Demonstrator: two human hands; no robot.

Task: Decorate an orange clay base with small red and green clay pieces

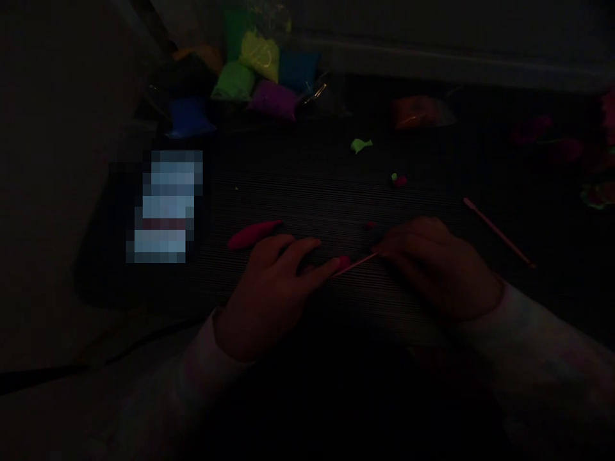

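Note:
The scene is very dark. My left hand (273, 282) rests on the dark ribbed surface, fingers stretched out toward a small pink clay piece (343, 261) at its fingertips. My right hand (432, 262) is closed around a thin pink stick tool (358, 262), whose tip touches that clay piece. A longer pink clay roll (253, 234) lies just beyond my left hand. A tiny pink bit (370, 225) sits near my right hand.
A second pink stick (500, 234) lies to the right. Bags of coloured clay (250, 77) are piled at the back. Small green (360, 145) and green-pink (398, 180) clay bits lie mid-surface. A lit screen (166, 205) glows at left. Clay shapes (596, 192) sit far right.

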